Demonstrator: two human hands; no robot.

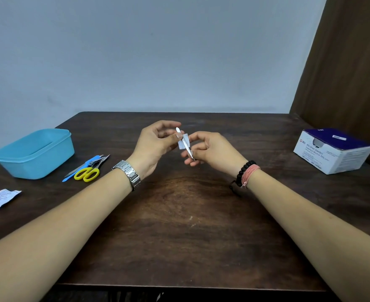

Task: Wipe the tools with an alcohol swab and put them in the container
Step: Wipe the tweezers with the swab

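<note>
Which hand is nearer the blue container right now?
Left. The left hand is mid-table, holding a metal tool, with the container off to its left. The right hand sits farther right, holding the swab.

L hand [155, 141] pinching, raised | R hand [208, 149] fingers curled, pinching

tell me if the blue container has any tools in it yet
Empty as far as shows: the blue container has only bare floor inside, and the scissors lie outside on the table.
</note>
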